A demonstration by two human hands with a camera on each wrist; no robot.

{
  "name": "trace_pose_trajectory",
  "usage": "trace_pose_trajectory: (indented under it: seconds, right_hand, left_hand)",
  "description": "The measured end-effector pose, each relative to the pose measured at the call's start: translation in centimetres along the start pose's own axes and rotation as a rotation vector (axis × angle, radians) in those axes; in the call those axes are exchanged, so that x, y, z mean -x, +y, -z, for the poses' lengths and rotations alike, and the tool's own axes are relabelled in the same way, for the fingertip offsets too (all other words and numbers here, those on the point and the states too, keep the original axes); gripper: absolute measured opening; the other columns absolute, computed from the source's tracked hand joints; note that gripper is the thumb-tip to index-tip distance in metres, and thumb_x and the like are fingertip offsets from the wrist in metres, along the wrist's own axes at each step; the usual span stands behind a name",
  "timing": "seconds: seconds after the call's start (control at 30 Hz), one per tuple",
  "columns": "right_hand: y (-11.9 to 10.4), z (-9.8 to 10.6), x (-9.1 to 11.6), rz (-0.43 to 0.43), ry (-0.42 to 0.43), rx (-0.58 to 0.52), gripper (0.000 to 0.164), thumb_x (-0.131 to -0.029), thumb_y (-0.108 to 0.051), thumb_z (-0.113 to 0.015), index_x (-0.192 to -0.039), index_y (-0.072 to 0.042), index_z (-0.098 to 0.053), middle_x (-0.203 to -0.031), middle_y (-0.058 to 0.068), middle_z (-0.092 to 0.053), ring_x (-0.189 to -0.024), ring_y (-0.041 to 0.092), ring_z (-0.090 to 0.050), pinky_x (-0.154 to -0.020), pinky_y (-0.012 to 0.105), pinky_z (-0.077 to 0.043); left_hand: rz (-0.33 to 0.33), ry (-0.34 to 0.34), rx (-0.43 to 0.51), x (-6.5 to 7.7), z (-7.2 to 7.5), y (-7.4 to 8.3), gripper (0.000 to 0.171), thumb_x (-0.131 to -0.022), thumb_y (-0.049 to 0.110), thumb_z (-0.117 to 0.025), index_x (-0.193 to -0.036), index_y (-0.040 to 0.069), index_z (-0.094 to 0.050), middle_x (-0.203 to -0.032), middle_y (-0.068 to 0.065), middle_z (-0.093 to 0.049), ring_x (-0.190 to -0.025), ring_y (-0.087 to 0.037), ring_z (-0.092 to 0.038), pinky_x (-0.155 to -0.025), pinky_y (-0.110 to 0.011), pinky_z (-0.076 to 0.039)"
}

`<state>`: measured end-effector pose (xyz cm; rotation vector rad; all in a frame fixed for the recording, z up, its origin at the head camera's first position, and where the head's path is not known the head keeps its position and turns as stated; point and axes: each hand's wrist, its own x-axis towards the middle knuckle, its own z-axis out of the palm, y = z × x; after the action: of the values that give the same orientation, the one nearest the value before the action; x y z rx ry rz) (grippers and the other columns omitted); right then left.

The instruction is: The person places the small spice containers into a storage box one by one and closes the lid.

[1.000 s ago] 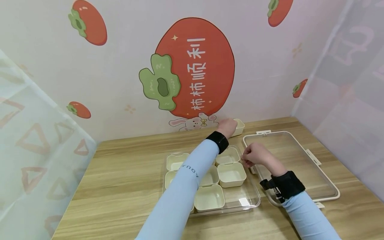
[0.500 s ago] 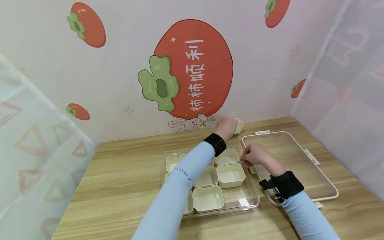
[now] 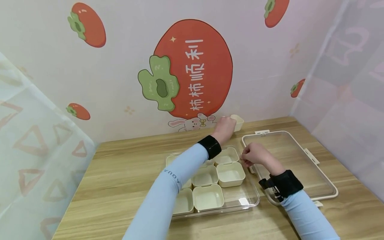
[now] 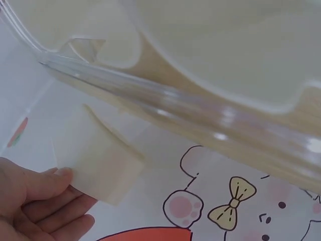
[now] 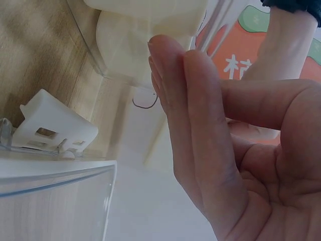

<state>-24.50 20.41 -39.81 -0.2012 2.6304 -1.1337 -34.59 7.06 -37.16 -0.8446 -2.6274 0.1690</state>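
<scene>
My left hand (image 3: 225, 129) reaches to the back of the table and holds a small cream box (image 3: 238, 122) by its side. In the left wrist view, thumb and fingers pinch the wall of that cream box (image 4: 103, 159). Several like cream boxes (image 3: 231, 174) sit in a clear tray (image 3: 235, 199), some hidden behind the left sleeve. My right hand (image 3: 257, 154) is by the tray's right side, over the near-left edge of a clear lid. Seen from the right wrist, the right hand (image 5: 210, 130) has relaxed, slightly bent fingers and holds nothing.
The clear lid (image 3: 292, 163) with a white rim and white clips (image 5: 57, 123) lies flat to the tray's right. A wall with persimmon drawings (image 3: 207, 66) stands behind the wooden table (image 3: 120, 180). Pale sheets hang at both sides.
My left hand has lifted the cream box slightly at the back, and the left forearm has swung left, uncovering more of the tray's boxes. The right hand stays in place.
</scene>
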Motion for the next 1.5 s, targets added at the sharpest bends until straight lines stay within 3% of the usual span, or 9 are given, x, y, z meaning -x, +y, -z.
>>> trace_pose_trajectory:
  seconds: [0.23, 0.7, 0.97, 1.3, 1.5]
  right_hand:
    - [-0.1, 0.1, -0.1, -0.001, -0.015, 0.000, 0.019, -0.090, -0.005, -0.055, -0.079, 0.006, -0.067, -0.064, 0.006, -0.066, -0.057, 0.011, -0.064, -0.058, 0.027, -0.056]
    - [0.1, 0.0, -0.2, 0.005, -0.009, 0.008, 0.019, -0.089, -0.005, -0.056, -0.077, 0.004, -0.067, -0.063, 0.005, -0.066, -0.055, 0.010, -0.064, -0.057, 0.027, -0.056]
    - [0.1, 0.1, 0.0, 0.012, -0.006, 0.013, 0.018, -0.089, -0.005, -0.055, -0.078, 0.005, -0.067, -0.064, 0.005, -0.066, -0.056, 0.010, -0.064, -0.058, 0.028, -0.056]
    - [0.3, 0.1, -0.1, 0.017, -0.008, 0.007, 0.019, -0.089, -0.005, -0.055, -0.077, 0.005, -0.066, -0.064, 0.005, -0.066, -0.056, 0.010, -0.064, -0.058, 0.028, -0.056]
    - [0.4, 0.2, -0.2, 0.017, -0.022, -0.014, 0.019, -0.088, -0.004, -0.053, -0.078, 0.006, -0.066, -0.064, 0.005, -0.066, -0.056, 0.011, -0.064, -0.058, 0.028, -0.056]
  left_hand:
    - [-0.009, 0.041, -0.040, 0.9, 0.8, -0.7, 0.023, -0.093, 0.008, -0.050, -0.093, 0.014, -0.072, -0.089, -0.001, -0.072, -0.080, -0.016, -0.067, -0.066, -0.027, -0.054]
    - [-0.056, 0.061, -0.009, 3.5, 2.0, -1.5, 0.021, -0.092, 0.005, -0.053, -0.088, 0.012, -0.073, -0.082, -0.002, -0.071, -0.077, -0.016, -0.066, -0.068, -0.028, -0.053]
    - [-0.082, 0.112, -0.056, 5.1, 2.5, -1.2, 0.020, -0.087, 0.005, -0.056, -0.084, 0.015, -0.073, -0.076, 0.001, -0.069, -0.070, -0.014, -0.065, -0.057, -0.026, -0.052]
    - [-0.091, 0.070, -0.010, 6.7, 3.5, -1.0, 0.015, -0.087, 0.008, -0.059, -0.086, 0.013, -0.073, -0.076, 0.000, -0.069, -0.072, -0.014, -0.063, -0.062, -0.026, -0.053]
    - [-0.117, 0.112, -0.060, 7.8, 4.2, -0.9, 0.011, -0.085, 0.012, -0.063, -0.083, 0.014, -0.074, -0.072, 0.001, -0.068, -0.068, -0.014, -0.063, -0.059, -0.026, -0.052]
